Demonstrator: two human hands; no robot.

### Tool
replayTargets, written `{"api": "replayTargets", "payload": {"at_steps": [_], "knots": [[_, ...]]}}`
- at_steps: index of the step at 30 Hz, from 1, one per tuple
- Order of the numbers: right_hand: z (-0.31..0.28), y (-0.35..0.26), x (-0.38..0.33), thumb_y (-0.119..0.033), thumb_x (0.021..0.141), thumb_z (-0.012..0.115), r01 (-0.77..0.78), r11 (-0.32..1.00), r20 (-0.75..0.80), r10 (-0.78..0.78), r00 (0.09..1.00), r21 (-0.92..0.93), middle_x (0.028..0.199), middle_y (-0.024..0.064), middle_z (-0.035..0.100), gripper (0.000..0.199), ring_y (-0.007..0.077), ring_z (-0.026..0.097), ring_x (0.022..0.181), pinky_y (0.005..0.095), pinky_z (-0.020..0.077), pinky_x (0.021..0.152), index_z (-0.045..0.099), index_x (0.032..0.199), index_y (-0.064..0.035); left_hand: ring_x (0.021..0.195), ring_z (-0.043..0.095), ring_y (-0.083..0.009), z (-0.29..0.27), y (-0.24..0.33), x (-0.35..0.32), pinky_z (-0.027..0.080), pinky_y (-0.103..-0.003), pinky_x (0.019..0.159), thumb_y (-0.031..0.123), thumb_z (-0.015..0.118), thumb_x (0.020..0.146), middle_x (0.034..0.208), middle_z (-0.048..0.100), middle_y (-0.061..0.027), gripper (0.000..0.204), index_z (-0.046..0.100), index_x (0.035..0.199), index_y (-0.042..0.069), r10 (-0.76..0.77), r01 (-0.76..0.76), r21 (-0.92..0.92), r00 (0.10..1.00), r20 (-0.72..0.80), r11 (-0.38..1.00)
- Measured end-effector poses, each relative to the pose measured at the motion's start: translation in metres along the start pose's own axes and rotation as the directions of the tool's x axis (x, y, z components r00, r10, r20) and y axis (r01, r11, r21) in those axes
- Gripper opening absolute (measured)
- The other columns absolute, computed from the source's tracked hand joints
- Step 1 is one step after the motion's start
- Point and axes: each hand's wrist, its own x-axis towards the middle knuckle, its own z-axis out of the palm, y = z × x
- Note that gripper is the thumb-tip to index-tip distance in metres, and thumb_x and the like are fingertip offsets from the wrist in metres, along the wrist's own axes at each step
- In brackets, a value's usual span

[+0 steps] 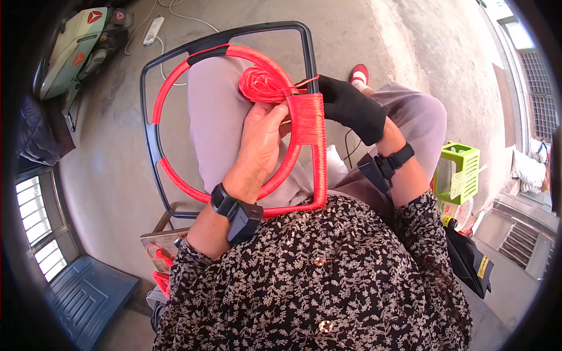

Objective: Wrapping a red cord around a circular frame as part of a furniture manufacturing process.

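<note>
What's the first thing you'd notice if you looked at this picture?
The bright red cord jumps out first, wound tightly around a black frame that rests across the person's lap in the middle of the picture. The bare left hand holds a loose red bundle near the top of the frame, while the right hand, in a black glove, grips the frame's right side. A green basket sits on the floor at the right.

Upper left of my view sits a green scooter (pixel 73 50) beside a white power strip (pixel 153 29); at right, a green plastic basket (pixel 462 172).
</note>
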Motion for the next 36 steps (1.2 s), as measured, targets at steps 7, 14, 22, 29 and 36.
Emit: {"api": "replayTargets", "payload": {"at_steps": [7, 14, 22, 29, 36], "knots": [[-0.008, 0.024, -0.004, -0.016, 0.085, 0.065, 0.012, 0.991, -0.152, -0.033, 0.988, -0.132, 0.106, 0.0033, 0.063, 0.036, 0.0111, 0.058, 0.098, 0.0258, 0.0466, 0.087, 0.055, 0.117, -0.0013, 0.083, 0.064, -0.0134, -0.004, 0.001, 0.004, 0.052, -0.029, 0.074, 0.015, 0.05, 0.095, 0.097, 0.066, -0.0055, 0.019, 0.058, 0.107, 0.003, -0.079, 0.085, -0.094, 0.995, 0.067, 0.992], [-0.054, 0.041, -0.038, -0.023, 0.088, 0.058, 0.47, 0.831, -0.633, -0.198, 0.748, 0.296, 0.103, 0.0091, 0.064, 0.031, 0.0205, 0.062, 0.094, 0.034, 0.0459, 0.087, 0.059, 0.108, 0.0005, 0.079, 0.062, -0.011, -0.006, 0.0, -0.002, 0.052, -0.027, 0.069, 0.014, 0.051, 0.095, 0.091, 0.065, -0.0045, 0.013, 0.057, 0.099, 0.004, -0.005, 0.005, -0.063, 1.0, -0.005, 0.998], [-0.043, 0.019, -0.033, -0.034, 0.093, 0.053, 0.458, 0.54, -0.533, -0.022, 0.846, 0.705, 0.094, 0.0083, 0.062, 0.043, 0.0209, 0.06, 0.084, 0.0328, 0.0477, 0.077, 0.053, 0.117, 0.001, 0.073, 0.063, -0.0092, 0.004, -0.004, -0.008, 0.051, -0.022, 0.062, 0.007, 0.059, 0.092, 0.085, 0.066, -0.0061, 0.011, 0.053, 0.098, 0.0, 0.221, -0.209, 0.142, 0.972, -0.075, 0.968], [-0.023, 0.026, -0.019, -0.041, 0.094, 0.053, 0.136, 0.471, -0.192, 0.073, 0.979, 0.871, 0.079, 0.0022, 0.055, 0.053, 0.0134, 0.053, 0.066, 0.0276, 0.0464, 0.063, 0.049, 0.123, 0.0035, 0.073, 0.063, -0.008, 0.001, -0.005, -0.009, 0.05, -0.021, 0.061, 0.004, 0.06, 0.091, 0.086, 0.067, -0.0065, 0.012, 0.053, 0.1, 0.0, 0.32, -0.292, 0.256, 0.945, -0.07, 0.921], [-0.126, 0.005, -0.103, -0.047, 0.087, 0.058, 0.612, 0.596, -0.783, 0.045, 0.62, 0.519, 0.076, -0.0012, 0.061, 0.038, 0.0122, 0.056, 0.068, 0.0291, 0.0463, 0.065, 0.059, 0.098, -0.011, 0.07, 0.062, -0.0072, -0.003, -0.005, -0.009, 0.05, -0.021, 0.06, 0.001, 0.06, 0.089, 0.083, 0.067, -0.0066, 0.012, 0.053, 0.098, -0.002, 0.354, -0.306, 0.288, 0.926, -0.133, 0.908]]}}
